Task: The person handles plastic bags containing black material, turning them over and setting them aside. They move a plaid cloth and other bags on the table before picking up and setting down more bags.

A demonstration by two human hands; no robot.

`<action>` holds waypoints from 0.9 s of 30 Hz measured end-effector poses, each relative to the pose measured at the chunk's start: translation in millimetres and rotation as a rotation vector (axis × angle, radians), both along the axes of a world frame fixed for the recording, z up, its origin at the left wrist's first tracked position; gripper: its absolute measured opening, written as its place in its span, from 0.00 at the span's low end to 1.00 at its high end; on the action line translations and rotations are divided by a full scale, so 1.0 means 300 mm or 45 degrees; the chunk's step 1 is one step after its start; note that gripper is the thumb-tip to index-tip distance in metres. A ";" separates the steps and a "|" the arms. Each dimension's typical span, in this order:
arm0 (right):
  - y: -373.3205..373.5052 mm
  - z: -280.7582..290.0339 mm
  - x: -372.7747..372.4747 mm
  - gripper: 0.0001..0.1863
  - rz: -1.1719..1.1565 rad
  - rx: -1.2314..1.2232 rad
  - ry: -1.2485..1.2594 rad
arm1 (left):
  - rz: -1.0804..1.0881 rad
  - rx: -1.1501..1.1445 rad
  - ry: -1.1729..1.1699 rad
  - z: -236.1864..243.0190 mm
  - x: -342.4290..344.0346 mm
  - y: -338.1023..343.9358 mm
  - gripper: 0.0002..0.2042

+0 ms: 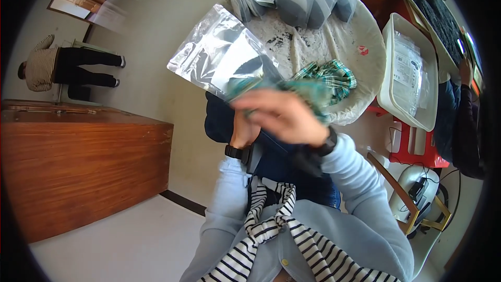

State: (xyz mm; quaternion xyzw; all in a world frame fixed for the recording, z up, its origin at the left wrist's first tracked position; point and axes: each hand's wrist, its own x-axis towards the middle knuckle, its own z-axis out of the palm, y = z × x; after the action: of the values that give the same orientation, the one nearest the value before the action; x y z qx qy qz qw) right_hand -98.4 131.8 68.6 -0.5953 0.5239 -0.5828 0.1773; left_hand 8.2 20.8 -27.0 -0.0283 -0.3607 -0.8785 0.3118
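A silver foil pouch [219, 47], with a white middle area and a dark patch, tilts up over my lap at the basin's near left edge. My left hand [244, 130] is closed at its lower end, fingers mostly hidden behind my right hand. My right hand [282, 112], smeared by motion, grips a blurred green checked cloth [313, 94] against the pouch's lower part. More of the checked cloth lies bunched on the white cloth-lined round basin [365, 89], which has dark specks. Several clear bags of dark material [289, 5] stand along the basin's far side.
A white tray [409, 89] of clear packets rests on a red stool [412, 146] at right, beside a silver machine [412, 198] with cables. A wooden cabinet [83, 167] is at left. One person [57, 65] stands farther back; another person's hand [464, 73] shows at far right.
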 end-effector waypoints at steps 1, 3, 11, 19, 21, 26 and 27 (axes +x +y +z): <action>-0.042 -0.005 0.015 0.13 -0.015 -0.111 -0.035 | -0.001 -0.056 0.109 -0.009 -0.006 -0.003 0.18; -0.121 -0.032 0.013 0.15 0.106 0.038 0.086 | -0.165 0.091 -0.326 0.001 0.034 -0.028 0.19; -0.013 -0.108 -0.230 0.23 -0.622 0.426 -0.385 | -0.215 0.236 -0.526 0.066 0.034 -0.024 0.22; 0.071 -0.029 -0.275 0.22 -0.820 0.003 -1.070 | -0.246 0.242 -0.507 0.074 0.032 -0.011 0.23; 0.112 0.050 -0.238 0.22 -0.612 -0.170 -1.066 | -0.243 0.236 -0.507 0.077 0.028 -0.012 0.23; 0.084 0.119 -0.064 0.23 -0.279 -0.012 0.223 | -0.288 0.175 -0.511 0.082 0.017 -0.011 0.24; 0.078 0.106 -0.055 0.23 -0.385 0.288 0.557 | -0.248 0.105 -0.513 0.082 0.018 -0.008 0.24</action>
State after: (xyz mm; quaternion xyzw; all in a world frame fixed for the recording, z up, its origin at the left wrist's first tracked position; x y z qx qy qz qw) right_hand -114.9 155.1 100.6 -0.5986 0.6941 -0.3982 0.0365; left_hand 13.7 18.5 -2.5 0.1257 -0.3752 -0.9064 0.1479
